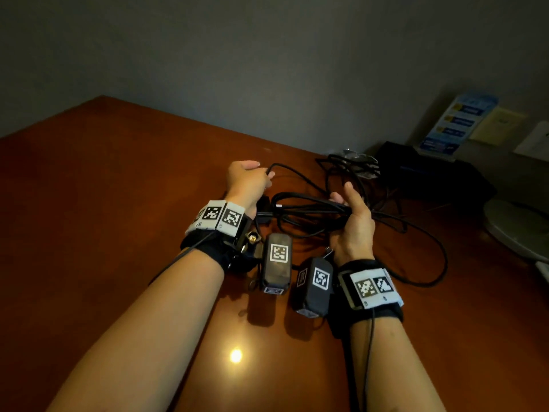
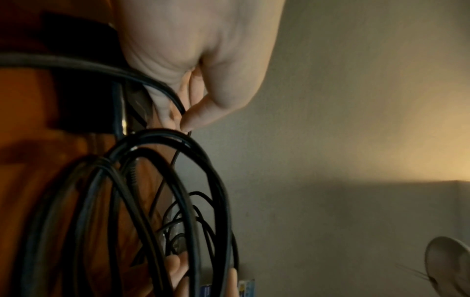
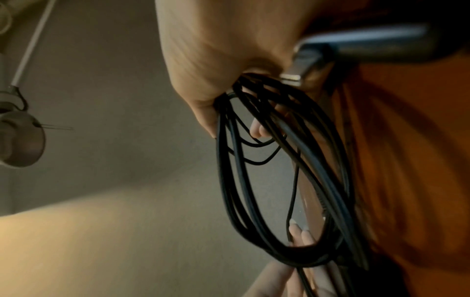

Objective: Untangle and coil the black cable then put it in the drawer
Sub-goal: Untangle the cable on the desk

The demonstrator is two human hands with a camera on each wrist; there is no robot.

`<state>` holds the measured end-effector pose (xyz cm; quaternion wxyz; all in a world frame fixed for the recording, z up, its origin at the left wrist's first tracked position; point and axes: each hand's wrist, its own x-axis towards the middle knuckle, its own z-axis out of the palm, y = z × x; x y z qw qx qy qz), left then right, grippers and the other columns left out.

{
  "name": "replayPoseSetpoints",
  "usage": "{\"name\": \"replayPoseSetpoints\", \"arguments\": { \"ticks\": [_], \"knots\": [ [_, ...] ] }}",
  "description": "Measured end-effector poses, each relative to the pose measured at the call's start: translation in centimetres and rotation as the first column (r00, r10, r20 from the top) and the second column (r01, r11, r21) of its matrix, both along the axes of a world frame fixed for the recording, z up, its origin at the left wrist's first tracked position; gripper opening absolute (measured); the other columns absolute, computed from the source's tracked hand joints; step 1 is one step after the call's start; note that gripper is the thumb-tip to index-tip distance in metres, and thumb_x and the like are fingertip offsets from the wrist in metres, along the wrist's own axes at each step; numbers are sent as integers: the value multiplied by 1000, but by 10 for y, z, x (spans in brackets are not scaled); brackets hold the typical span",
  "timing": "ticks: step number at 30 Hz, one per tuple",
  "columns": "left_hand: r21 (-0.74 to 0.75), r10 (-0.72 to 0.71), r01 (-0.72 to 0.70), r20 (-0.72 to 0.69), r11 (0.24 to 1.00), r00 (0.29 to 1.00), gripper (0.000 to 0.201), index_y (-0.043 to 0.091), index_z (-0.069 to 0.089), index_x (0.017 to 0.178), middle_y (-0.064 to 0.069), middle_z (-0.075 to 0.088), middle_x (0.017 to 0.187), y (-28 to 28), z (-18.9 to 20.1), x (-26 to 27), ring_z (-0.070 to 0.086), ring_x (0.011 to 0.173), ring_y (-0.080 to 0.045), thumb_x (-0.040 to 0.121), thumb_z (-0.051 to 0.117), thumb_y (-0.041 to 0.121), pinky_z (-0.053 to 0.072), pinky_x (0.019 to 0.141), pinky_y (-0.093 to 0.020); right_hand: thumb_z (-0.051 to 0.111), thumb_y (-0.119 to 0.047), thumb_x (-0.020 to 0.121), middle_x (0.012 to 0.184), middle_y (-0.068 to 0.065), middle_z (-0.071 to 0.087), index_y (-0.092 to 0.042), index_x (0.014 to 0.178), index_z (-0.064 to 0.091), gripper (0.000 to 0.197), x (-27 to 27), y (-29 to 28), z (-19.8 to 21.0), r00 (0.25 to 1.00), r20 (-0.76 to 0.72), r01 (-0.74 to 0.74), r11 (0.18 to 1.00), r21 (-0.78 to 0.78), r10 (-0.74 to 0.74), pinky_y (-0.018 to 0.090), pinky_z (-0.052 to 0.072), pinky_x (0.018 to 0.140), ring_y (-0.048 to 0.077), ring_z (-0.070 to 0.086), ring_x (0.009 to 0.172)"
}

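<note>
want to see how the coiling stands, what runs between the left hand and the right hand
In the head view, only the black cable: one strand arcs from the left hand's pinch to the bundle of loops gripped by the right hand.

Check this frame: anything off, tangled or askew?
Coil is only half made. The right hand grips a bundle of loops of the black cable, but a long slack loop sprawls across the table and runs toward a second tangle by the wall. Left hand pinches one strand.

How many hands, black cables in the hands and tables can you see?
Hands: 2, the left hand and the right hand
Black cable held in both hands: 1
Wooden table: 1
Total: 4
</note>
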<state>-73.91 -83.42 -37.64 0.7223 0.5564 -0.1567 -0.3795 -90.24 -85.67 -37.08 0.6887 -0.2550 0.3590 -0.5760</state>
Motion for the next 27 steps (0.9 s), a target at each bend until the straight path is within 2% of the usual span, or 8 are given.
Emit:
{"name": "replayPoseSetpoints", "arguments": {
  "ticks": [3, 5, 8, 10, 13, 15, 20, 27],
  "knots": [
    [-4, -41, 41, -15, 999, 999, 47, 5, 53, 115, -12, 63, 113, -6, -2, -5, 69, 100, -19, 79, 50, -24, 53, 96, -36, 67, -13, 89, 71, 1, 49, -12, 102, 55, 18, -7, -3, -6, 996, 75, -46, 999, -25, 48, 22, 51, 66, 10, 54, 63],
    [9, -50, 50, -21, 999, 999, 48, 7, 53, 116, -10, 64, 111, -9, -2, -7, 70, 99, -17, 79, 52, -23, 54, 95, -36, 71, -16, 84, 75, 2, 51, -14, 95, 52, 22, -15, -1, -11, 997, 60, -55, 998, -39, 58, 21, 52, 67, 11, 55, 67],
    [18, -68, 69, -50, 997, 996, 49, 5, 53, 119, -13, 63, 115, -14, 4, -9, 69, 99, -19, 80, 51, -25, 55, 91, -33, 74, -22, 78, 79, 5, 56, -14, 107, 47, 41, -27, 1, -16, 996, 80, -38, 998, -42, 41, 25, 51, 73, 14, 55, 71],
    [22, -64, 65, -73, 998, 995, 49, 3, 52, 120, -16, 62, 115, -15, 5, -9, 69, 100, -21, 80, 50, -26, 55, 92, -34, 70, -20, 83, 79, 5, 59, -14, 108, 47, 35, -33, 4, -18, 994, 111, 8, 998, -66, -1, 27, 49, 75, 15, 55, 72],
    [49, -49, 51, -37, 998, 998, 46, 2, 54, 117, -15, 64, 112, -13, 6, -14, 69, 99, -21, 79, 52, -24, 56, 90, -31, 65, -16, 90, 77, 6, 60, -18, 93, 51, 14, -38, 8, -14, 990, 132, 68, 993, -94, -55, 26, 51, 71, 14, 56, 71],
    [65, -42, 41, 5, 997, 999, 44, 4, 56, 115, -13, 66, 111, -12, 5, -19, 69, 99, -19, 79, 53, -22, 56, 86, -28, 65, -14, 91, 76, 6, 61, -20, 87, 50, 16, -37, 10, -12, 988, 122, 103, 991, -88, -92, 27, 52, 68, 14, 57, 68],
    [25, -31, 31, 16, 999, 999, 43, 3, 57, 111, -16, 66, 112, -12, 0, -17, 66, 105, -20, 77, 51, -24, 53, 96, -37, 66, -12, 91, 76, 7, 59, -19, 87, 50, 18, -36, 9, -12, 984, 139, 128, 987, -102, -113, 28, 51, 69, 14, 57, 66],
    [-67, -16, 24, 126, 997, 992, 40, 5, 58, 108, -11, 66, 111, -1, -4, -18, 68, 104, -17, 79, 54, -22, 54, 89, -27, 70, -15, 88, 77, 7, 59, -15, 94, 49, 22, -33, 8, -16, 986, 99, 143, 984, -103, -133, 30, 50, 72, 14, 57, 70]
  ]
}}
